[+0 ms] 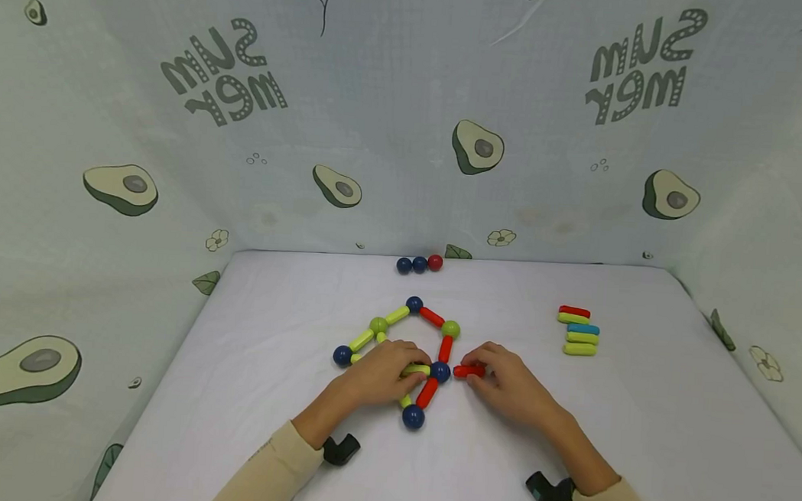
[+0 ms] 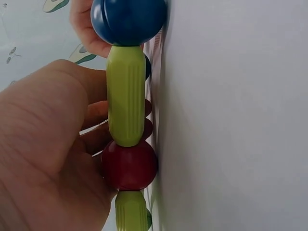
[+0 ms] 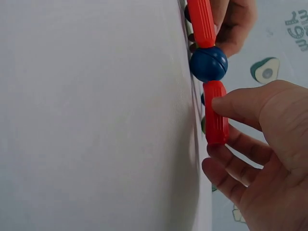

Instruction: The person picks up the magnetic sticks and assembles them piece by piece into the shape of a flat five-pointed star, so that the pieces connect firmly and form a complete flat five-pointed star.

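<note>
A flat figure of yellow-green and red magnetic rods joined by balls lies on the white table. My left hand [image 1: 383, 373] reaches over it and pinches a yellow-green rod [image 1: 417, 370] beside a blue ball [image 1: 440, 372]. Under that hand, a red ball [image 2: 130, 164] of the figure shows only in the left wrist view. My right hand [image 1: 515, 386] holds a loose red rod [image 1: 469, 371] between thumb and fingers, its end pointing at the same blue ball, with a narrow gap in the head view. Another blue ball [image 1: 413, 417] forms the near corner.
Two dark blue balls [image 1: 411, 266] and a red ball [image 1: 435, 262] lie in a row at the table's back edge. Several spare rods [image 1: 581, 338], yellow-green, blue and red, are stacked at the right. A patterned cloth [image 1: 408, 128] hangs behind the table [image 1: 268, 288].
</note>
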A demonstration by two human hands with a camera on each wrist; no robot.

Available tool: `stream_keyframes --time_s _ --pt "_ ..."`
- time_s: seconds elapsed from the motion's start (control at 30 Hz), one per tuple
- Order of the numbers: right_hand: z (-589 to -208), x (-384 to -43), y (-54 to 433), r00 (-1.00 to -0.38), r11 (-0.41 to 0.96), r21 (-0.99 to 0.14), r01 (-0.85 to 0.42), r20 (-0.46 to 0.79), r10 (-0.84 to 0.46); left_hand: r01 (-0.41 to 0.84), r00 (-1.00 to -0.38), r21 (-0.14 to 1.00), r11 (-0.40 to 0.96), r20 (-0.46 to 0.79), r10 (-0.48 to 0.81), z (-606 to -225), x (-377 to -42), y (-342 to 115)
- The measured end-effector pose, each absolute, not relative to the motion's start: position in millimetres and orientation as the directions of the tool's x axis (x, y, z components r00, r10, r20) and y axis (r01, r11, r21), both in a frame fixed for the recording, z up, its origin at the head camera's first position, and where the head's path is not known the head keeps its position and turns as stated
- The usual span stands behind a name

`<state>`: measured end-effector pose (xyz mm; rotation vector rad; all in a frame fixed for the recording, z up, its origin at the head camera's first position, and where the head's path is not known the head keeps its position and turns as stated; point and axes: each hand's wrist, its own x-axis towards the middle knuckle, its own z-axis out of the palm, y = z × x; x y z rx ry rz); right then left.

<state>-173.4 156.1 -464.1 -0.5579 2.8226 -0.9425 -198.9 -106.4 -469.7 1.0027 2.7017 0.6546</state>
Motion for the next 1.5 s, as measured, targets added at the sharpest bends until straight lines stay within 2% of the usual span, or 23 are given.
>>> stream_keyframes --time_s 0.17,0.4,0.5,0.7,0.97,1.13,1.5 --pt "-466.0 -173.2 153.7 -0.917 0.727 -0.602 -0.332 0.024 -0.399 0.526 -0.769 0.522 0.672 -0.047 0.638 -469.1 -197.3 -102.9" --pt "-465.0 -174.1 164.3 -0.937 0.744 -0.602 -0.288 0.018 -0.349 0.612 -0.742 0.422 0.669 0.014 0.67 -473.4 -195.1 -97.4" --pt "-465.3 -176.1 179.9 -0.953 0.766 -0.588 -0.26 0.031 -0.3 0.619 -0.746 0.393 0.68 0.025 0.665 -474.5 -193.9 -94.9" --pt "-464.6 -179.8 227.2 -0.978 0.81 -0.551 -0.202 0.076 -0.192 0.596 -0.761 0.401 0.696 0.005 0.649 -469.7 -191.7 -93.4" --pt "-459.5 -176.7 279.7 -0.976 0.854 -0.489 -0.177 0.201 -0.088 0.58 -0.758 0.403 0.708 -0.051 0.65 -463.7 -188.1 -93.3" --pt "-462.1 -176.5 296.4 -0.988 0.888 -0.448 -0.107 0.145 -0.047 0.598 -0.748 0.368 0.712 -0.062 0.661 -463.8 -187.4 -93.5" --pt "-467.2 -180.2 294.2 -0.992 0.913 -0.39 -0.118 0.093 -0.089 0.607 -0.747 0.361 0.708 -0.043 0.663 -468.4 -188.5 -92.4"
